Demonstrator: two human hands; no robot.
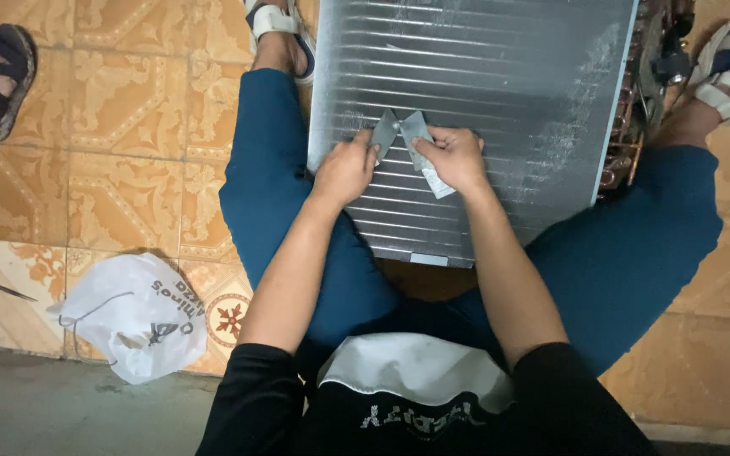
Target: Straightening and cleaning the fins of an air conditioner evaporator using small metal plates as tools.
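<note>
One white bag (133, 314) beside left knee

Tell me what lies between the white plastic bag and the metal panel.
In the head view, the person's left leg in blue trousers lies between the bag and panel.

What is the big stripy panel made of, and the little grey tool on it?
The finned panel looks like dull, silvery metal, probably aluminium: thin parallel ribs catch light. The small grey tool in both hands looks like matte metal, though plastic is possible.
</note>
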